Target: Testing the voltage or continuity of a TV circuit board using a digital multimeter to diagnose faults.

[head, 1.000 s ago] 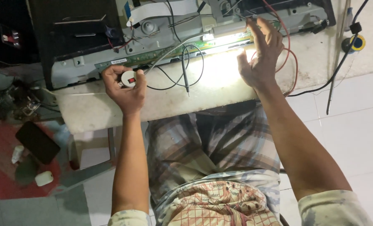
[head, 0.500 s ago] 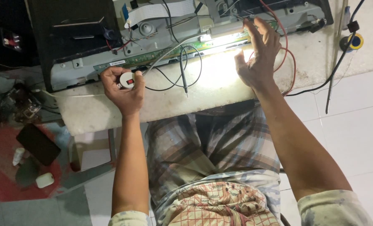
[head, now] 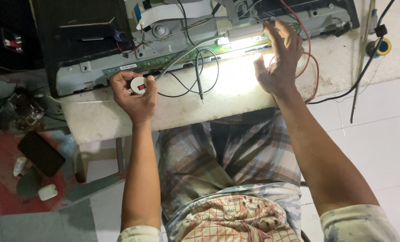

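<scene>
Left hand (head: 135, 96): fingers curled shut around a small round white switch unit with a red rocker button (head: 138, 86), held over the near left part of the worn white worktop (head: 101, 118). A grey cable (head: 177, 60) runs from the unit toward the far side.

Right hand (head: 278, 62): fingers spread and raised, holding nothing, palm just beside the brightly lit strip lamp (head: 249, 45) at the far right of the worktop.

Opened grey metal chassis with a green circuit board along its near edge (head: 132, 67): lies across the far side of the worktop. A small white rectangular label (head: 129, 66) sits on the board's left end; print too small to tell.

Flat white ribbon cable (head: 175, 11): far centre, on the chassis.

Black probe with looped black lead (head: 199, 83): on the worktop between the hands.

Red wire (head: 312, 67): loops just right of the right hand.

Yellow and blue tape roll (head: 381, 46): far right.

Black flat phone-like slab (head: 40, 153): on the red floor patch, near left, with a small white bottle (head: 19, 166) and a white rounded case (head: 47, 192) close by.
</scene>
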